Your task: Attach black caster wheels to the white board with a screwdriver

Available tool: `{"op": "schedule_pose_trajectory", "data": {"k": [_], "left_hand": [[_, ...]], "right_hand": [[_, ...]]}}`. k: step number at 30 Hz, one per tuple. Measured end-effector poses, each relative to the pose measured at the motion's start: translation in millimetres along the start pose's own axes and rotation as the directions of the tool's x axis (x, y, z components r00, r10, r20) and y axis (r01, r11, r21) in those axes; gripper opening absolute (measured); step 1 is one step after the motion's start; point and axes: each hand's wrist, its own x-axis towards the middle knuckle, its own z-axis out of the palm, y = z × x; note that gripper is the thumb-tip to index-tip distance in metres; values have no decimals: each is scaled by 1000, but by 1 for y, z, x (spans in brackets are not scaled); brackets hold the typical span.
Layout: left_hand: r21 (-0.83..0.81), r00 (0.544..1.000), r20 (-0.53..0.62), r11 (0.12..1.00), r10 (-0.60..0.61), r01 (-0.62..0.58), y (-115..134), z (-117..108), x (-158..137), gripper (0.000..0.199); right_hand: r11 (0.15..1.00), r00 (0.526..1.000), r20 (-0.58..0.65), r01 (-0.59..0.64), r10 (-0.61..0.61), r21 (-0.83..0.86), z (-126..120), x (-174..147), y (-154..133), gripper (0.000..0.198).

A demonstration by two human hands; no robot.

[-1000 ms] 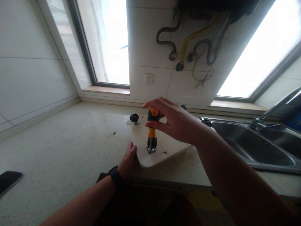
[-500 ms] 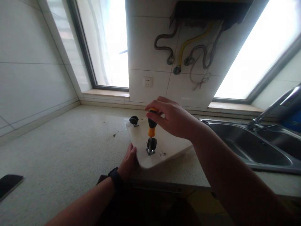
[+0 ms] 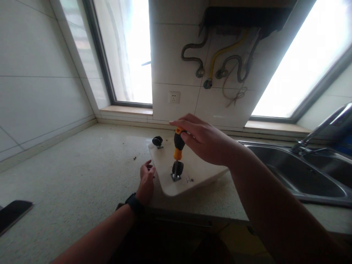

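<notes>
My right hand [image 3: 199, 137] grips the top of a screwdriver [image 3: 179, 145] with an orange and black handle. The screwdriver stands nearly upright, its shaft down at the metal plate of a black caster wheel [image 3: 180, 168]. That caster sits near the front corner of a white board [image 3: 170, 187] lying on the counter. A second caster [image 3: 157, 141] is mounted at the board's back left corner. Beside the board's left edge, my left hand [image 3: 147, 179] is open, its fingers loosely bent and holding nothing. Whether its fingertips touch the board I cannot tell.
A small dark screw-like piece [image 3: 134, 158] lies on the speckled counter [image 3: 82, 176]. At the far left is a dark flat object, like a phone [image 3: 15, 214]. A steel sink [image 3: 291, 172] with a tap [image 3: 302, 145] is on the right. Hoses [image 3: 214, 62] hang on the wall.
My left hand has let go of the board's left edge and moved slightly up and to the left. The fingers of my right hand have straightened somewhat over the screwdriver's handle.
</notes>
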Motion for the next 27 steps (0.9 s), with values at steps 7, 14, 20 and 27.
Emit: {"op": "schedule_pose_trajectory", "data": {"k": [7, 14, 20, 27], "left_hand": [[141, 909, 256, 918, 329, -371, 63, -5, -11, 32], [21, 860, 375, 924, 347, -382, 100, 21, -17, 36], [47, 883, 320, 925, 344, -377, 114, 41, -15, 20], [17, 800, 528, 938, 285, -345, 119, 26, -10, 24]], "right_hand": [[992, 999, 39, -15, 10, 124, -3, -2, 2, 32], [989, 968, -214, -139, 128, -40, 16, 2, -1, 43], [948, 966, -127, -188, 226, 256, 19, -4, 5, 31], [643, 997, 74, -73, 27, 762, 17, -20, 21, 43]]}}
